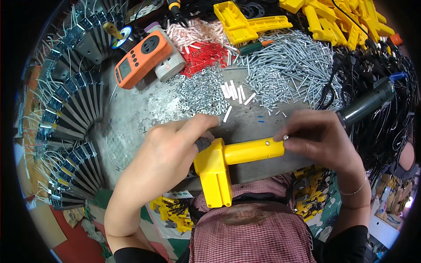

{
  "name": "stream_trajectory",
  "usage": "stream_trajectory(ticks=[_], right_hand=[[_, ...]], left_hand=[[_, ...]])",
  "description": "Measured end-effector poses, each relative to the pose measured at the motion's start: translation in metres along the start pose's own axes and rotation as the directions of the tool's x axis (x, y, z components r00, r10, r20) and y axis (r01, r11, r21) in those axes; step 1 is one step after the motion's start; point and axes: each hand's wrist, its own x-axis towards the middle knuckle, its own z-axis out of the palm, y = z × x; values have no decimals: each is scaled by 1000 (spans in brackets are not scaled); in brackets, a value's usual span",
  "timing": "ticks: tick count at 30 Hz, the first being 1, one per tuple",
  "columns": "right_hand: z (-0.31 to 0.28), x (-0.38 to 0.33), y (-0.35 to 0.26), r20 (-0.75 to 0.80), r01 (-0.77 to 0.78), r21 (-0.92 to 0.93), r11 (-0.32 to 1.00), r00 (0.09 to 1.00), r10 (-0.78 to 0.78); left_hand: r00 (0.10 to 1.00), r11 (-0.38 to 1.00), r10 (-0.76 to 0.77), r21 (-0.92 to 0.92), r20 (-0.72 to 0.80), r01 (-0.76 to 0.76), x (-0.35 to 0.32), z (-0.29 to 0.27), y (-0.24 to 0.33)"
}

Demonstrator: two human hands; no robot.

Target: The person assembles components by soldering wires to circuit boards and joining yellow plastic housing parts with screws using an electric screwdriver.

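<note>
In the head view, a yellow T-shaped plastic housing (215, 171) is held over the near edge of the grey worktop (131, 131), in front of the person's checked apron (250, 232), its round handle pointing right and its boxy body pointing down toward the lap. The left hand (169, 142) grasps it at the body's upper left corner, the fingers closed on it and a dark finger cover (203, 143) pressed near the plastic; this grip seems chosen to steady the piece while leaving the handle free. The right hand (322, 136) is at the handle's free end, fingers curled and slightly blurred; a silvery screw head (286, 137) shows beside the fingertips, but I cannot tell whether they pinch it or it sits in the plastic. A second screw head (267, 143) is set in the handle. Beyond the hands, the long screws (291, 68) and the hex nuts (201, 93) lie in separate heaps, probably so each can be picked without sorting, with a few white tubes (232, 91) between them. The dark power screwdriver (368, 103) lies just beyond the right hand, presumably placed for easy reach.
</note>
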Motion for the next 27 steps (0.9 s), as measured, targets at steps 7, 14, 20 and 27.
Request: stream_trajectory(ticks=[7,14,20,27], right_hand=[[37,-18,-11,362,-157,479,864,932,-32],[59,-22,2,561,-402,586,704,827,5],[75,-26,-4,633,-510,563,650,772,57],[85,-41,-4,390,-312,515,799,915,106]], left_hand=[[927,918,282,-210,-246,-335,-11,19,51],[969,881,177,-413,-171,-233,-39,29,49],[991,864,89,-487,-100,-127,-60,30,44],[965,901,102,-389,-243,-193,-97,40,22]])
